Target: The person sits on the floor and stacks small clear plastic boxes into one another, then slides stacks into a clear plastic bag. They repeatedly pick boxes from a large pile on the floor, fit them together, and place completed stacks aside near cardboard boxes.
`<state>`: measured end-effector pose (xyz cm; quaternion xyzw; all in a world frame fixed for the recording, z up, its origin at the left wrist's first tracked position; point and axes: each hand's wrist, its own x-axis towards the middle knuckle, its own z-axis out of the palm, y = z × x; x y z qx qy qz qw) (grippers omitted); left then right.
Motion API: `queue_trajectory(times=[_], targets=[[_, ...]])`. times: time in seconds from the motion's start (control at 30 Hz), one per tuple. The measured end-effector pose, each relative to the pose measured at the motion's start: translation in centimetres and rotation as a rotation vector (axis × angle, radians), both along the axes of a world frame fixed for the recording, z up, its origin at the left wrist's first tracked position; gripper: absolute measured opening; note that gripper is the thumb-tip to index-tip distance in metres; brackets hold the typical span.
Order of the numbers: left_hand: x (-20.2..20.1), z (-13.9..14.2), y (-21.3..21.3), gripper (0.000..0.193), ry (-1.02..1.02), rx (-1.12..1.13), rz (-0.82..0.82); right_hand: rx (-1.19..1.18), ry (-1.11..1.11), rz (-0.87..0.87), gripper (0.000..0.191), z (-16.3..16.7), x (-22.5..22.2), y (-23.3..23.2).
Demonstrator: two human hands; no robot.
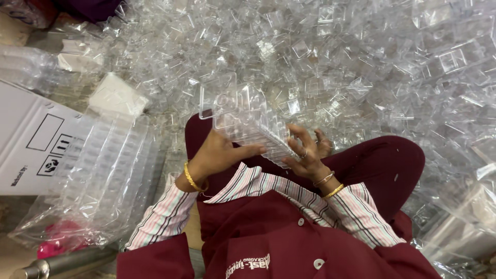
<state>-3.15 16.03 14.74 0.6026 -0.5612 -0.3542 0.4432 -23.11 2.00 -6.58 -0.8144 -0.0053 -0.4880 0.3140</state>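
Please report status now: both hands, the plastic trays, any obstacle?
Left hand and right hand both grip stack of clear trays. Loose tray pile ahead, bagged stacks at left. Nothing blocking.

Left hand (219, 155) curling inward with thumb stretching rightward, right hand (305, 152) facing it with fingers spreading and bending, both wrists bending above the lap, forearms angling inward

Two hands: left hand (219, 155) and right hand (305, 152). One stack of clear plastic trays (248, 121), its layers too close to count. One white cardboard box (31, 139). One clear bag of stacked trays (103, 175). Three gold bangles. Loose clear trays (361, 57) beyond counting.
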Motion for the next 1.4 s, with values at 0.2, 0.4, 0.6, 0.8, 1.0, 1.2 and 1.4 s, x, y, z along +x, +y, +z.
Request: queue_trajectory(times=[0.2, 0.4, 0.6, 0.8, 1.0, 1.2, 1.4], targets=[[0.3, 2.6, 0.4, 0.105, 0.080, -0.589, 0.134, -0.177, 0.039, -0.279, 0.080, 2.1, -0.8, -0.1], [3.3, 4.1, 2.9, 0.069, -0.394, -0.462, 0.166, -0.410, 0.174, -0.344, 0.075, 9.0, -6.1, -3.7], [4.6, -1.2, 3.9, 0.085, -0.219, 0.097, -0.079, -1.249, 0.450, -0.587, 0.070, 18.8, -11.5, -6.5], [-3.6, -14.0, 2.6, 0.084, -0.150, -0.111, -0.146, -1.663, 0.281, -0.473, 0.065, 23.1, -11.2, -1.8], [-8.3, -20.8, 1.9, 0.081, 0.525, -0.039, -0.094, -1.585, 0.371, -0.453, 0.046, 24.0, -10.7, 4.3], [-9.1, -22.4, 2.9, 0.090, 0.562, 0.081, -0.150, -1.415, 0.201, -0.197, 0.060, 21.7, -10.5, 6.0], [-7.6, -22.6, 3.6, 0.092, 0.497, 0.011, -0.079, -0.763, 0.393, -0.773, 0.058, 17.7, -19.1, 5.0]])
